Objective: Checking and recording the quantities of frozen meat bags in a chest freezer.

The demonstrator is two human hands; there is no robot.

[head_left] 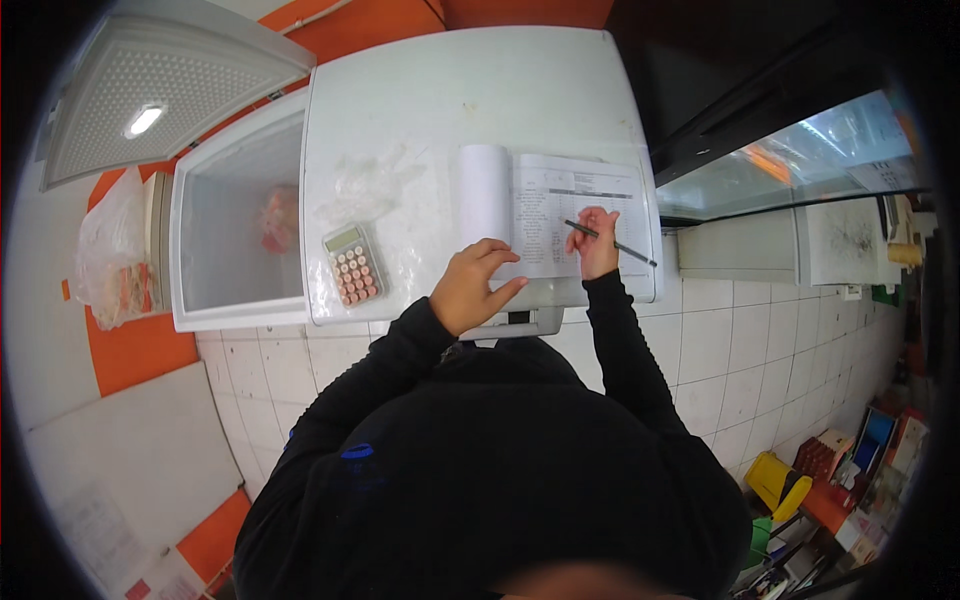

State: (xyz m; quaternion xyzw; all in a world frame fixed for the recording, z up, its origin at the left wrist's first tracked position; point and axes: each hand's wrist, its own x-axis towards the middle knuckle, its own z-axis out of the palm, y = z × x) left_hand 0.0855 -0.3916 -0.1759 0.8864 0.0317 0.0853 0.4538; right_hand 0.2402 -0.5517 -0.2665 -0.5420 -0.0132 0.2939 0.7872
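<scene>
A pad of printed sheets (548, 215) lies on the white chest freezer top (400, 90), with a blank page curled back on its left side. My right hand (598, 245) rests over the printed page, palm partly turned up. Its fingers hold a slim dark pen (634, 254), which slants down to the right. My left hand (476, 287) is at the pad's lower left corner, thumb and fingers apart, holding nothing. Left of it sits a calculator (352, 265) with pinkish round keys. Crumpled clear plastic (365, 188) is spread just beyond the calculator.
On the left, the freezer's compartment (235, 220) stands uncovered under a raised lid (180, 85), with a reddish bag (280, 218) inside. A filled plastic bag (118, 255) is farther left. A glass-fronted case (800, 150) stands right. Yellow and green containers are at lower right.
</scene>
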